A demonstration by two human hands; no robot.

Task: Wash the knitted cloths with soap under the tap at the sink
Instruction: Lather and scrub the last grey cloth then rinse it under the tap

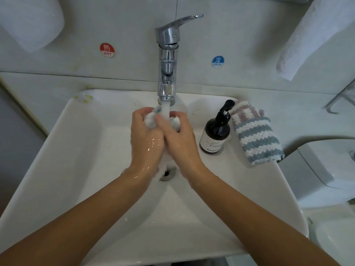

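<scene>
white foam covers a knitted cloth [151, 120] bunched under the running tap [167, 60], left hand [147, 139] and right hand [179, 139] pressed together, fingers [142, 113] curled tight around it above the sink [76, 150]; two more striped cloths [255, 137] lie beside the soap bottle [216, 135].

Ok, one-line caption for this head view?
Both hands, left hand and right hand, scrub a knitted cloth under the running tap, soap bottle beside.
</scene>
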